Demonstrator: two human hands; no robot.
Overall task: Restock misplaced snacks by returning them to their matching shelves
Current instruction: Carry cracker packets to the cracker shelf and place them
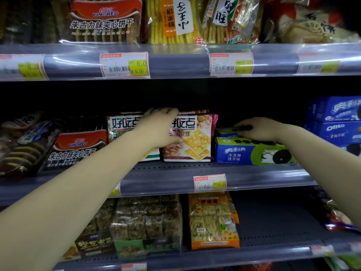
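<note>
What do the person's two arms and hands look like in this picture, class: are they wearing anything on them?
Both forearms are bare, with no sleeves in view. The left hand and right hand wear no gloves, and no watch, bracelet or ring shows on either.

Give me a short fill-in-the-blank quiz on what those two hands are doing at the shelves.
1. The left hand grips a biscuit ___.
2. The right hand rests on the green Oreo boxes, on the ___ shelf.
3. The price tag above reads ___ yuan.

Missing words: bag; middle; 6.00
</note>
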